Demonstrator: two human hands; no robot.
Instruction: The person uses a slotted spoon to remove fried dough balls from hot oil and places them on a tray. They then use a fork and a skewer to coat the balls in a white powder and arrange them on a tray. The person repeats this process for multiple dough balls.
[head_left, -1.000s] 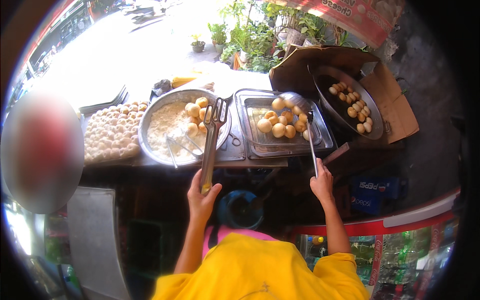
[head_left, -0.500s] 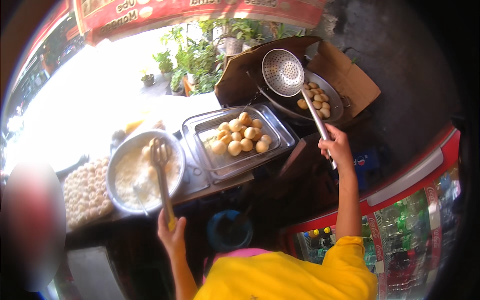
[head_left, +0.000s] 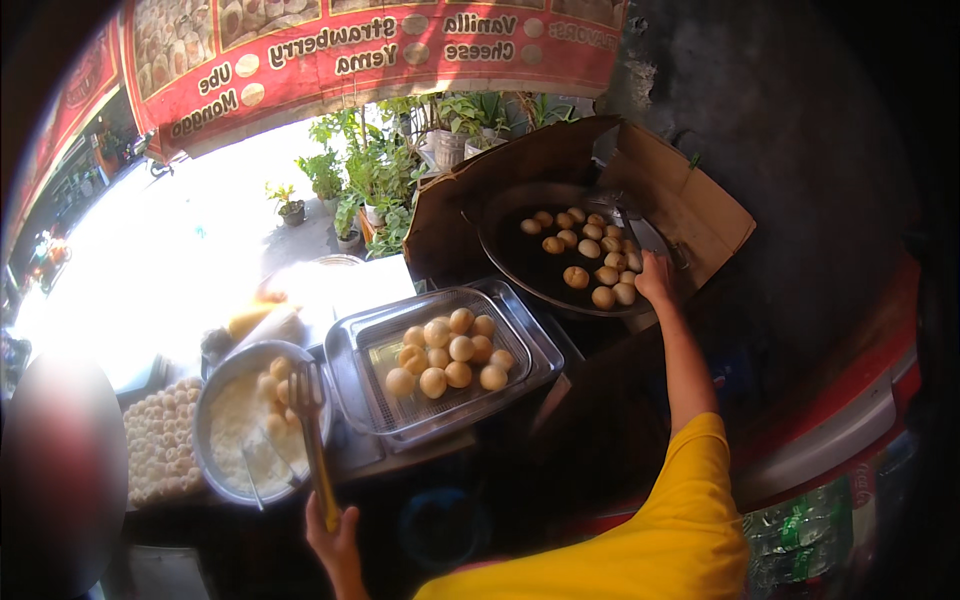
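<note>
My left hand [head_left: 335,545] grips the yellow handle of metal tongs [head_left: 308,392], whose slotted tips hang over the right side of a metal basin [head_left: 203,440]. Pale powder and several round dough balls [head_left: 275,385] lie in the basin. At the far right my right hand [head_left: 655,278] is closed around the handle of a skimmer [head_left: 625,215]. The skimmer's head is at the far side of a wide wok [head_left: 490,250], blurred and hard to make out. Several golden balls [head_left: 590,249] sit in the dark wok. Between basin and wok, more fried balls [head_left: 458,348] rest on a wire rack in a metal tray [head_left: 350,400].
Many small pale dough balls [head_left: 165,440] are packed at the left. Cardboard [head_left: 690,185] shields the wok's far side. A red-framed drinks cooler [head_left: 800,450] stands at the right. Potted plants [head_left: 370,180] and a red banner [head_left: 380,50] are beyond the counter.
My right hand has lowered the skimmer from above the wok to its far side. More of the balls in the wok now show. The view has shifted; my left hand still holds the tongs by the basin.
</note>
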